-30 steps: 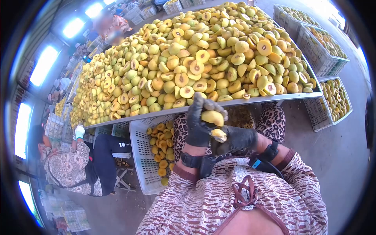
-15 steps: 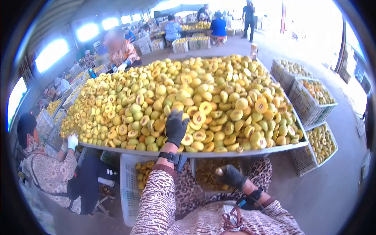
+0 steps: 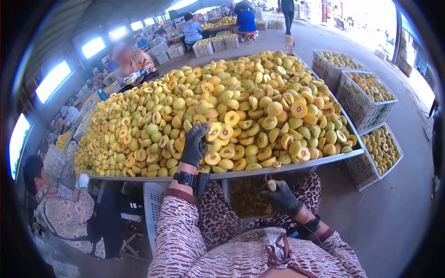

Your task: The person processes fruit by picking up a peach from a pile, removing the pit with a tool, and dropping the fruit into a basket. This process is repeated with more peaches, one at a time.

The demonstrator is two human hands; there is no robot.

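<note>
A metal table (image 3: 296, 165) carries a big heap of yellow peaches (image 3: 241, 102), whole and halved. My left hand (image 3: 194, 146), in a black glove, reaches over the front edge, its fingers curled around a peach (image 3: 212, 133) at the front of the heap. My right hand (image 3: 281, 198), also in a black glove, stays low beneath the table edge over my lap. It grips a small pitting tool (image 3: 271, 185) whose pale tip sticks up.
A white crate (image 3: 150, 206) stands under the table by my left knee. More crates of fruit (image 3: 368, 92) (image 3: 384, 150) sit on the floor to the right. One person sits at the left (image 3: 60, 215); others work at the far side (image 3: 134, 62). A bottle (image 3: 289, 45) stands at the table's far end.
A second ago both hands worked a peach together in my lap. My left hand then reached up to the heap and has curled onto a fruit. My right hand stayed low.
</note>
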